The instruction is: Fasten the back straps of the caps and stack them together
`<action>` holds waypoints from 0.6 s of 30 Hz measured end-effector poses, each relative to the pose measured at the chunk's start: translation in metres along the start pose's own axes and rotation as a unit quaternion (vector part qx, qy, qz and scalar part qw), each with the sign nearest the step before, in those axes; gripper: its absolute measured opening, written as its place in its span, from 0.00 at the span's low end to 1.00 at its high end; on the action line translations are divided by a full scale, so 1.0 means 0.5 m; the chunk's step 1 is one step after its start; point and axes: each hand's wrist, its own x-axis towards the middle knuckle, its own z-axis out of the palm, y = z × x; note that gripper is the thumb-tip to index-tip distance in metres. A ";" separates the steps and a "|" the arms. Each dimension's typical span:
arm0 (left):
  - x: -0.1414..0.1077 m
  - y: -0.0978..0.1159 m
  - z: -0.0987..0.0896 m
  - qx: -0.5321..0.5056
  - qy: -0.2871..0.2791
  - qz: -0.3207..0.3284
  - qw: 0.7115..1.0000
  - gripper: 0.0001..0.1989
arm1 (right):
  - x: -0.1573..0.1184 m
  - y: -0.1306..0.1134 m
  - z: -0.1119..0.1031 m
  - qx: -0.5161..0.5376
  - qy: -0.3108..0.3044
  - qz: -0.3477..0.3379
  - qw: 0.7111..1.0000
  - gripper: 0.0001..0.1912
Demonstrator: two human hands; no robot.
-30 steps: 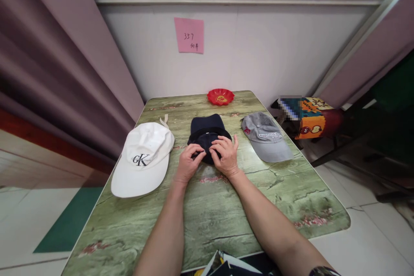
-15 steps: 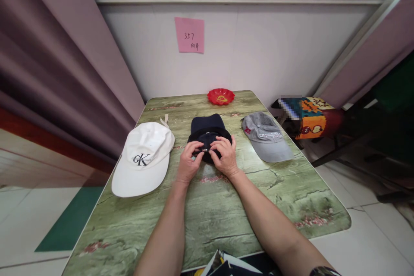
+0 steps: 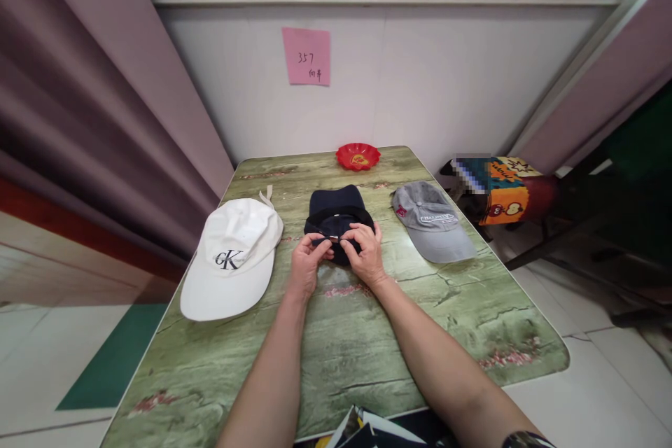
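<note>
A dark navy cap lies upside down in the middle of the table, its brim pointing away from me and its inside facing up. At its near edge, my left hand pinches one side of the back strap, thumb against fingers. My right hand grips the strap's other side, close to a small shiny buckle. Fingers hide parts of the strap and the rim. To the left sits a white cap with black letters, and on the right a grey cap with a red mark.
The green wood-patterned table stands against a white wall. A red scalloped dish is near its far edge. Beyond the right edge is a stool with a colourful cover. A purple curtain hangs at left.
My fingertips have shifted slightly at the strap, and more of the strap and its buckle now shows between them. The caps stay where they were.
</note>
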 end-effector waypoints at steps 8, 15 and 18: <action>-0.008 0.003 0.006 0.064 0.005 0.058 0.996 0.11 | -0.003 -0.004 -0.001 -0.062 0.022 -0.092 0.994 0.12; -0.012 0.008 0.008 0.124 -0.018 0.085 0.989 0.10 | -0.002 0.003 -0.002 -0.084 0.025 -0.090 0.992 0.06; -0.012 0.010 0.008 0.123 -0.023 0.089 0.988 0.10 | -0.001 0.000 -0.004 -0.089 0.027 -0.093 0.991 0.09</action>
